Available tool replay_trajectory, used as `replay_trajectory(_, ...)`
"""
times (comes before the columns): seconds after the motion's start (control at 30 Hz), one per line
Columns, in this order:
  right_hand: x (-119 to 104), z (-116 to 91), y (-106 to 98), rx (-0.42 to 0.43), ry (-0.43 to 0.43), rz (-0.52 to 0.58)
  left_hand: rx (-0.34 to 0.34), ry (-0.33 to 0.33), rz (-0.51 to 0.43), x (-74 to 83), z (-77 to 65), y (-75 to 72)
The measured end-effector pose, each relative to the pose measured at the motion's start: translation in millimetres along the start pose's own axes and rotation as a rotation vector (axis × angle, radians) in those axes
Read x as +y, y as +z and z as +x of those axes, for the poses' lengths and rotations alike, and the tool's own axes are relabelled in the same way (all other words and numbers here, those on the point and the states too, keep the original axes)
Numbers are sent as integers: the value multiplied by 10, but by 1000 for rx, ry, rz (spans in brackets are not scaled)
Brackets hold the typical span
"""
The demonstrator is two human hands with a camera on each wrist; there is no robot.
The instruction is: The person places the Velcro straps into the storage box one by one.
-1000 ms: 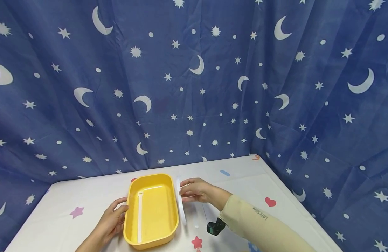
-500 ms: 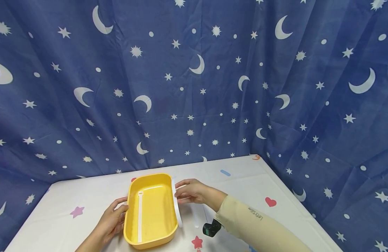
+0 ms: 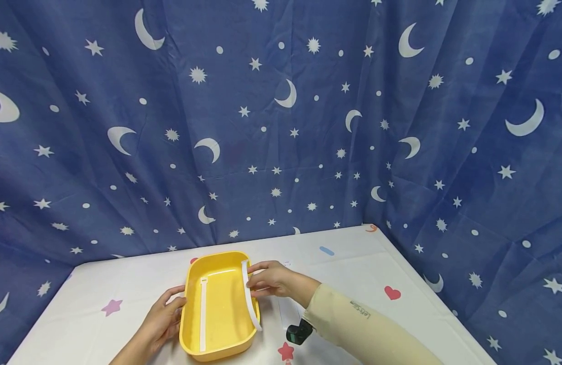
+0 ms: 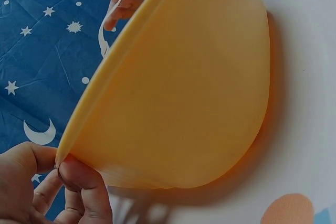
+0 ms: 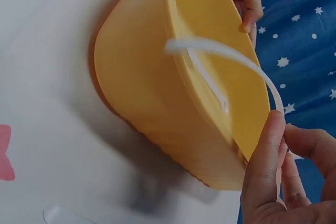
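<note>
A yellow plastic bin [image 3: 223, 309] with rounded corners stands on the white cloth. My left hand [image 3: 164, 317] grips its left rim, thumb and fingers pinching the edge in the left wrist view. One white strip [image 3: 203, 317] with a small slotted end lies along the inside of the bin. My right hand [image 3: 272, 279] pinches a second white strip [image 3: 251, 304] between thumb and fingers. This strip bends in a curve over the bin's right rim, its far end [image 5: 181, 45] overlapping the near wall in the right wrist view.
Another pale strip [image 5: 55, 214] with a rounded end lies on the cloth to the right of the bin. The white cloth [image 3: 349, 289] carries printed hearts and stars. Behind and to the right hangs a blue curtain [image 3: 262, 116] with moons and stars.
My right hand has moved left with the white strip, from beside the bin to over its right rim. The left hand and the bin have stayed in place.
</note>
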State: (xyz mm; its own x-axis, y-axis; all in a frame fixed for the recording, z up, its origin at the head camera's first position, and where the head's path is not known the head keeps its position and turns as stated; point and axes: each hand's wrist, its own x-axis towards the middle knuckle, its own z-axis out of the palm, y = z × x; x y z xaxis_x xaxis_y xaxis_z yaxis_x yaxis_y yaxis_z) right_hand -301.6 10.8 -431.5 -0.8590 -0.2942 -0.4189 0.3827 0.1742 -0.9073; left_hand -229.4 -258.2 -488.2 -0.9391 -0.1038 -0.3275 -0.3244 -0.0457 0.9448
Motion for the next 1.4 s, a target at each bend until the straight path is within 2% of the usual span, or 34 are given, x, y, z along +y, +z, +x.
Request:
replay_trajectory(0.33, -44, -3, 115, 3, 8, -3, -21, 3, -18, 28, -6, 0)
replay_trajectory(0.6, -55, 17, 178, -32, -9, 26, -31, 1, -18, 34, -12, 0)
replay_trajectory(0.9, -67, 28, 252, -21, -2, 22, -30, -11, -13, 29, -10, -1)
replay_trajectory(1.23, -14, 54, 379, -20, -10, 57, -27, -2, -13, 23, -18, 15)
replay_trajectory(1.4, 11, 61, 430, -49, -15, 77, -29, -10, -10, 24, -18, 10)
